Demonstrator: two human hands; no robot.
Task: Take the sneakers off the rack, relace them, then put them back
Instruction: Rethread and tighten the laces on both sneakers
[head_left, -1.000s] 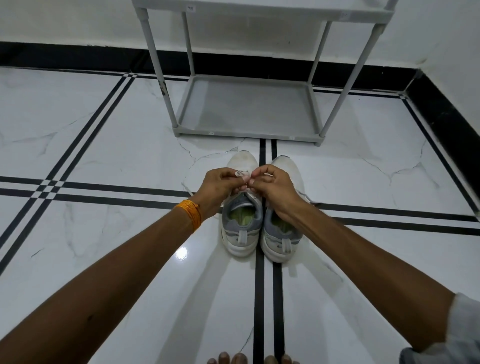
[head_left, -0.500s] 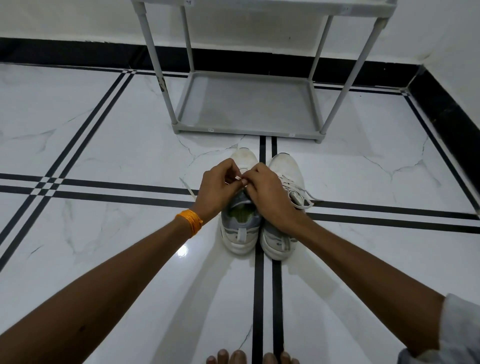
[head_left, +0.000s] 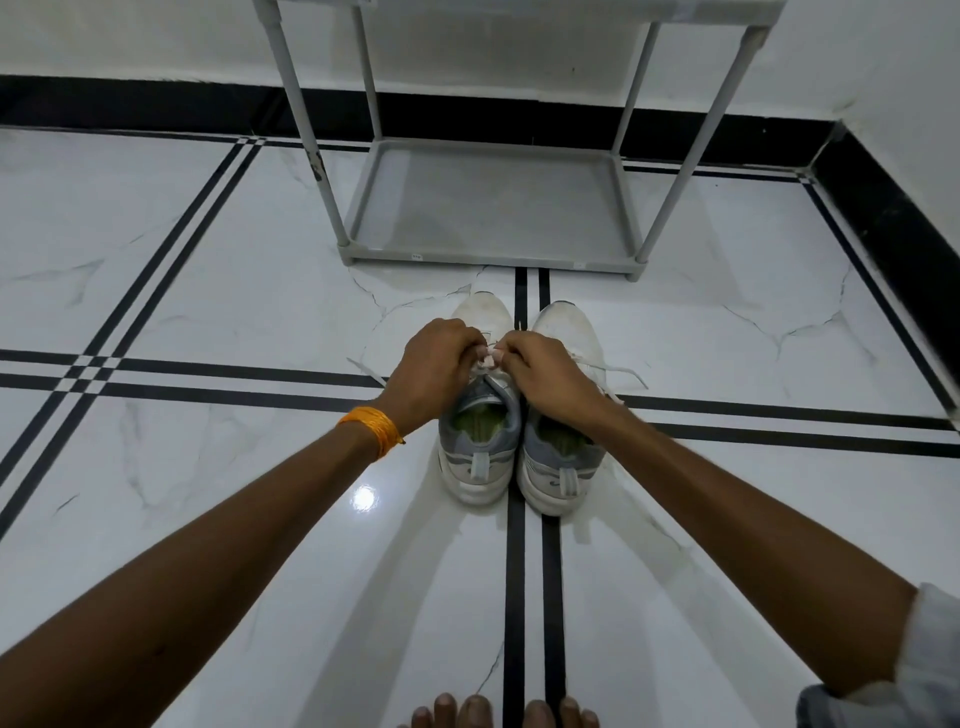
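1. Since the earlier frames the two hands have shifted little: they were already pinched together over the left shoe, and they now sit slightly nearer its toe, with the right shoe's loose lace more plainly in sight.
2. Head view: both sneakers stand side by side on the floor (head_left: 156, 260), touching, heels toward the person, just in front of the rack (head_left: 493, 208), whose bottom shelf holds nothing. That spot keeps them within reach and close for the return.
3. The left hand (head_left: 428, 371) and right hand (head_left: 550, 376) meet over the left sneaker (head_left: 480, 447), fingers curled shut and pinching its white lace (head_left: 488, 361) between the fingertips, probably to draw it through an eyelet or tighten it.
4. The right sneaker (head_left: 563, 457) lies partly under the right wrist, its lace end (head_left: 623, 371) trailing loose on the tile, so relacing seems unfinished.
5. An orange thread band (head_left: 371, 428) circles the left wrist.
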